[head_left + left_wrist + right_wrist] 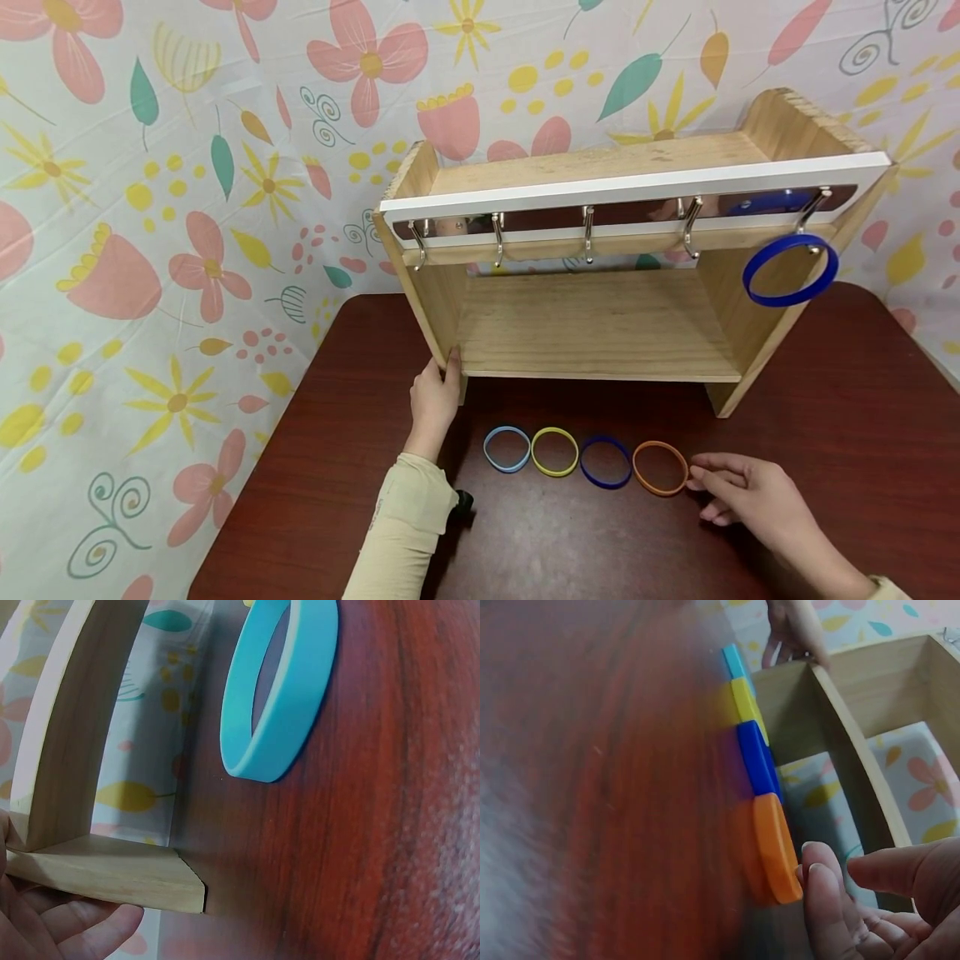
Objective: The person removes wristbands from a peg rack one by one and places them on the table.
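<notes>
My left hand (435,400) holds the lower left side of a wooden shelf (600,325), thumb in front and fingers round the outer side. On the table in front of the shelf lie a light blue wristband (507,450), a yellow wristband (555,452), a dark blue wristband (606,462) and an orange wristband (660,468), in a row. At the orange one's right edge is my right hand (750,496). In the right wrist view its fingertips (821,877) meet or nearly meet the orange band, while the thumb (889,871) stays apart from it.
A white-edged rail (637,179) with several metal hooks (588,233) runs along the shelf's front. Another blue wristband (791,271) hangs from the rightmost hook. Behind the dark red table (555,550) is a flower-patterned cloth (277,150).
</notes>
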`<control>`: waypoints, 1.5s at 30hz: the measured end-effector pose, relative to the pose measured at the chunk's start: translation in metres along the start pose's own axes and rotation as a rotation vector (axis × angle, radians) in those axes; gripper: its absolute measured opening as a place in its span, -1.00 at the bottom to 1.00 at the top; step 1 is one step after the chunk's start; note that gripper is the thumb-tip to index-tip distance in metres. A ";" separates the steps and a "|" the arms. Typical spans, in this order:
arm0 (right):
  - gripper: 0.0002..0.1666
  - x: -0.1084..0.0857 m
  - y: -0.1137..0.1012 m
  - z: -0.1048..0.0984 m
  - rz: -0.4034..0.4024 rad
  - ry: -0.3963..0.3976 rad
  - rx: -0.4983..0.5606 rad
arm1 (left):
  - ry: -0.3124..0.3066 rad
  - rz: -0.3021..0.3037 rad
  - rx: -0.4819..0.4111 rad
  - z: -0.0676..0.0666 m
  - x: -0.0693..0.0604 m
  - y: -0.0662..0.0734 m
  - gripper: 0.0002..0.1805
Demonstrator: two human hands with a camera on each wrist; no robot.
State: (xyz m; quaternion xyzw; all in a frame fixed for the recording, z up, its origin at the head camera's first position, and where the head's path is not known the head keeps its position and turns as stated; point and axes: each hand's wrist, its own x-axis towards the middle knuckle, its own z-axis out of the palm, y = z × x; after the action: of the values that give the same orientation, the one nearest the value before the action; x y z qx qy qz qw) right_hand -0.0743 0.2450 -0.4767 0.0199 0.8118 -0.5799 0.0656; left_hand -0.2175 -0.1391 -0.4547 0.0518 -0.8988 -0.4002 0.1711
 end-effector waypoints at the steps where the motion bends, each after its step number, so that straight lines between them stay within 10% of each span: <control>1: -0.56 0.001 -0.001 -0.002 -0.025 0.005 -0.002 | 0.001 -0.002 0.001 0.000 0.000 0.000 -0.54; 15: -0.55 0.010 -0.042 -0.025 -0.374 0.151 -0.032 | -0.002 -0.001 -0.021 0.001 0.001 -0.003 -0.54; 25: -0.49 0.016 -0.077 -0.049 -0.396 0.312 -0.048 | -0.011 0.004 -0.029 0.002 0.002 -0.003 -0.54; 45: -0.55 0.026 -0.116 -0.065 -0.571 0.278 0.424 | -0.016 -0.001 -0.019 0.000 0.002 -0.002 -0.55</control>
State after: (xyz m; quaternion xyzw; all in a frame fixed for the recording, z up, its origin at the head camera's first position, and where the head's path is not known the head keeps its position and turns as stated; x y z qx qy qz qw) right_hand -0.1177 0.2672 -0.3505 -0.1154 0.6478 -0.7217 -0.2150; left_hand -0.2197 -0.1408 -0.4552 0.0472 -0.8964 -0.4090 0.1641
